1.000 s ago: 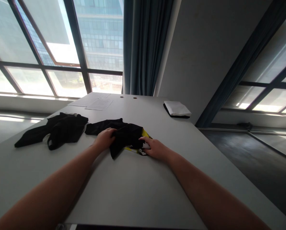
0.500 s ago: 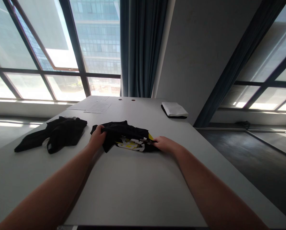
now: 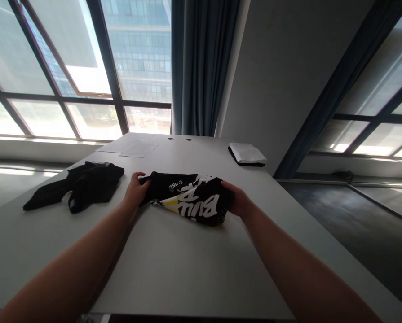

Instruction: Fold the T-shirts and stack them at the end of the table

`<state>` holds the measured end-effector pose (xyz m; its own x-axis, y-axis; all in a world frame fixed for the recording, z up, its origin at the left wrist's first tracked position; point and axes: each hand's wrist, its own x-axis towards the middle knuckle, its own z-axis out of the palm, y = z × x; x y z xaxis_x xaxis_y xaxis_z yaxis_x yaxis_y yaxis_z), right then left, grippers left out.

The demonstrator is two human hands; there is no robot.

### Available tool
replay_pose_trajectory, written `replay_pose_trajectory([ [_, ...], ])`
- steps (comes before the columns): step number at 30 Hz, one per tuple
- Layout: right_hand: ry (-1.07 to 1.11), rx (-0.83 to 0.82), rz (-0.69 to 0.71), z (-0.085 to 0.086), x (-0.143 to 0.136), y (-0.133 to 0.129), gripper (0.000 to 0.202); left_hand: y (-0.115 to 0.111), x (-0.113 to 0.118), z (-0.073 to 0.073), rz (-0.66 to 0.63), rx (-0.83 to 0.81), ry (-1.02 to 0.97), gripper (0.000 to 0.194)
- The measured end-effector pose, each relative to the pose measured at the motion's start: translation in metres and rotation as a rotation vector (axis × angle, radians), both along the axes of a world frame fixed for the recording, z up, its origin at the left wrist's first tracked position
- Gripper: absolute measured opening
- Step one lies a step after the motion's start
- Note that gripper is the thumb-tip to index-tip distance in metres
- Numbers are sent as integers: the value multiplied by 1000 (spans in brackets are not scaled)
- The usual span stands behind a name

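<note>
A black garment (image 3: 190, 197) with white lettering and yellow patches, probably a T-shirt, is held between my two hands over the white table (image 3: 187, 269). My left hand (image 3: 137, 190) is closed on its left end, the thumb and fingers pinching the cloth. At the other end my right hand (image 3: 238, 199) grips the edge, with part of its fingers hidden behind the fabric. The cloth is partly folded, and its printed side faces me.
Left on the table lies a crumpled black garment (image 3: 93, 186). A folded white and black cloth stack (image 3: 247, 154) sits at the far right. Sheets of paper (image 3: 138, 148) lie near the back left. Beyond the table are windows and a blue curtain (image 3: 201, 67).
The black garment has been turned so that its lettered front shows far more. My right hand has rotated and moved slightly right with its end; the left keeps its hold.
</note>
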<state>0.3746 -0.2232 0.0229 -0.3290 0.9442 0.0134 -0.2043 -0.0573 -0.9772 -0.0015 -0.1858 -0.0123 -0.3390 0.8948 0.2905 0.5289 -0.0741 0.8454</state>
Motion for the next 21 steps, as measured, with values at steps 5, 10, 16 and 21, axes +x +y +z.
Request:
replay_pose_trajectory([
  [5,230,-43,-55,-8,4,14,41,4,-5,-2,44,-8,111,35],
  [10,232,42,99,-10,3,4,82,12,-11,-6,135,58,248,30],
  [16,106,-53,24,-16,-8,6,106,-6,11,7,-18,220,597,16],
  [21,188,-13,-277,-27,0,27,91,-31,43,14,-654,241,765,30],
])
